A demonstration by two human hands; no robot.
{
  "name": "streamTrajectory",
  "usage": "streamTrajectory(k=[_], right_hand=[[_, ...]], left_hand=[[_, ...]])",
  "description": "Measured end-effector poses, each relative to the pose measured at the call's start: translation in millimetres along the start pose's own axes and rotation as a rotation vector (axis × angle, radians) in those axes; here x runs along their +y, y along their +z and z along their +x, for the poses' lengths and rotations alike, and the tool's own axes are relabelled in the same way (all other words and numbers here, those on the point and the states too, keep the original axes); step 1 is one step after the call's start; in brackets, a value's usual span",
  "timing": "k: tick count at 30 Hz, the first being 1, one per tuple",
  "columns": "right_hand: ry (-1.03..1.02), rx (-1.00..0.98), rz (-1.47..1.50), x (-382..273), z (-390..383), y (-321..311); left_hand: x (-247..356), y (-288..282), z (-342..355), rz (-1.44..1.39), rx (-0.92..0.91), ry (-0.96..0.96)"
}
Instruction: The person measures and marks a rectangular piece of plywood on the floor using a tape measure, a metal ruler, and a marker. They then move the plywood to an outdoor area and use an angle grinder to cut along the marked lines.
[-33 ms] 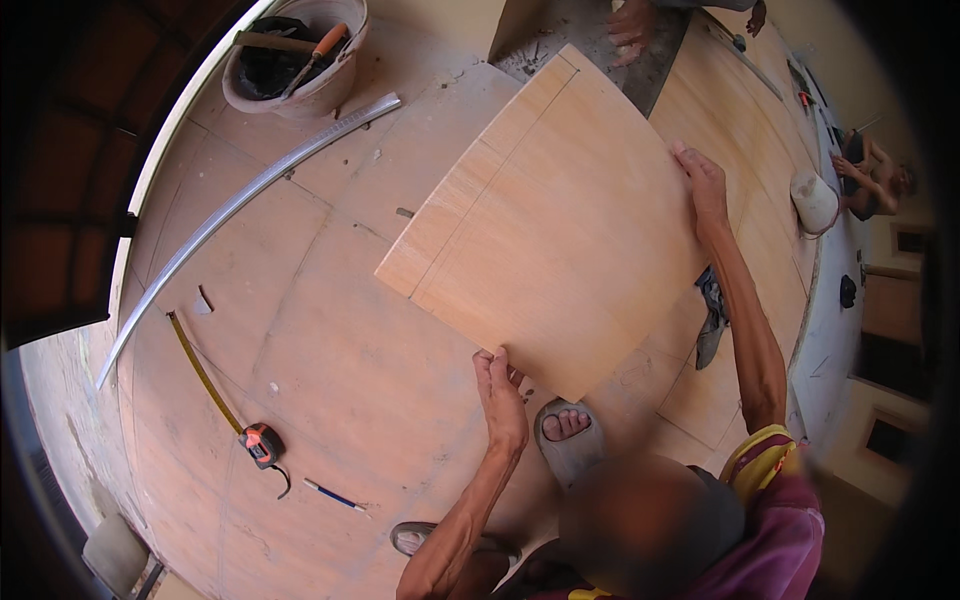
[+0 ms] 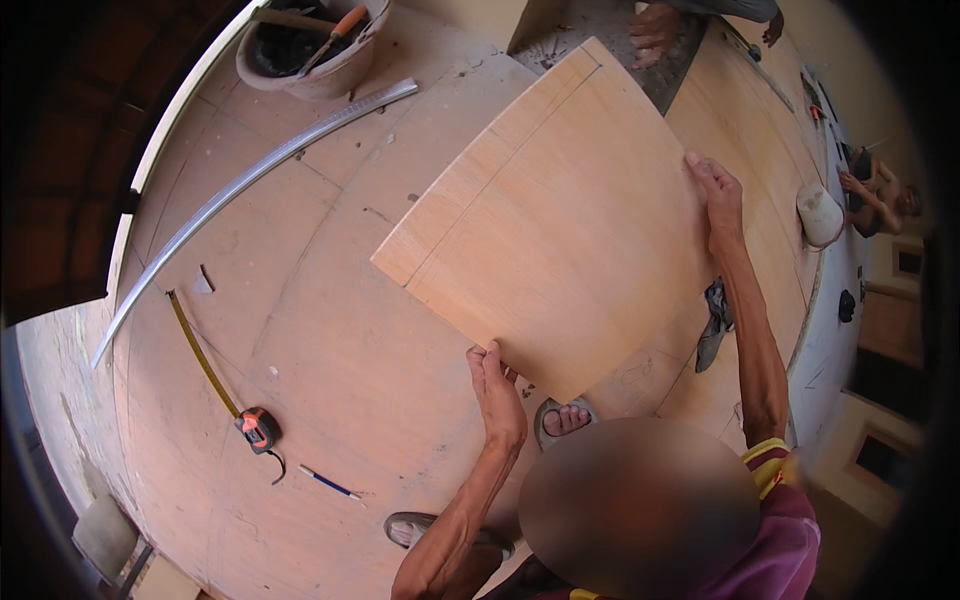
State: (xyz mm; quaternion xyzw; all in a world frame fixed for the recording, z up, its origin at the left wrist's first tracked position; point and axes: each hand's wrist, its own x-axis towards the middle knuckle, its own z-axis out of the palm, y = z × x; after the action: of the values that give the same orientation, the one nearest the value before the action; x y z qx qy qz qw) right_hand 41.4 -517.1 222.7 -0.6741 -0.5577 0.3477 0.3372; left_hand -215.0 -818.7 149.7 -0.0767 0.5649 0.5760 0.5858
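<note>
I hold a large square orange-beige floor tile [image 2: 560,230] raised over the floor, with a dark line drawn along its far-left edge. My left hand [image 2: 498,392] pinches the tile's near edge, thumb on top and fingers underneath. My right hand [image 2: 718,195] grips its right edge, with the fingertips partly hidden. To the left of my left hand lie a tape measure [image 2: 258,427] with its yellow blade [image 2: 203,355] pulled out and a blue-and-white pencil [image 2: 330,482]. Beyond them rests a long silver metal straightedge [image 2: 250,193].
A bucket [image 2: 315,85] holding an orange-handled trowel [image 2: 335,38] stands at the far left. Another person's hand [image 2: 655,32] is over the grey bare patch beyond the tile. A dark cloth [image 2: 714,325] lies by my right forearm. A white bucket [image 2: 818,215] and another person [image 2: 880,190] are at right.
The view has shifted slightly, moving the bucket and the far person's hand to the right in the picture. Both hands keep the same hold on the tile.
</note>
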Motion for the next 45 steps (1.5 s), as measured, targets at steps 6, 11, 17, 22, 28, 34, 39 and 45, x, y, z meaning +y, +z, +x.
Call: streamTrajectory(k=[6, 11, 17, 22, 28, 34, 39, 45], right_hand=[[0.334, -0.336, -0.142, -95, -115, -61], [0.351, -0.735, -0.216, -178, -182, -6], [0.190, -1.016, -0.395, -346, -297, 16], [0.124, -1.024, -0.618, -501, -380, -15], [-0.257, -0.929, -0.749, -549, -445, -73], [-0.344, -0.799, -0.862, -589, -484, -120], [-0.345, -0.844, -1.060, -592, -477, -75], [-0.517, -0.995, -1.085, -694, -580, 184]], left_hand=[[82, -34, -38, 0.125, 0.351, 0.110], [112, -145, -101, 0.016, 0.638, 0.117], [115, -219, -222, -0.231, 0.448, 0.053], [143, -279, -428, 0.165, 0.549, -0.054], [90, -351, -702, 0.099, 0.694, -0.164], [130, -448, -863, 0.083, 0.991, -0.370], [238, -517, -861, -0.309, 1.186, -0.062], [371, -586, -820, -0.342, 1.173, 0.020]])
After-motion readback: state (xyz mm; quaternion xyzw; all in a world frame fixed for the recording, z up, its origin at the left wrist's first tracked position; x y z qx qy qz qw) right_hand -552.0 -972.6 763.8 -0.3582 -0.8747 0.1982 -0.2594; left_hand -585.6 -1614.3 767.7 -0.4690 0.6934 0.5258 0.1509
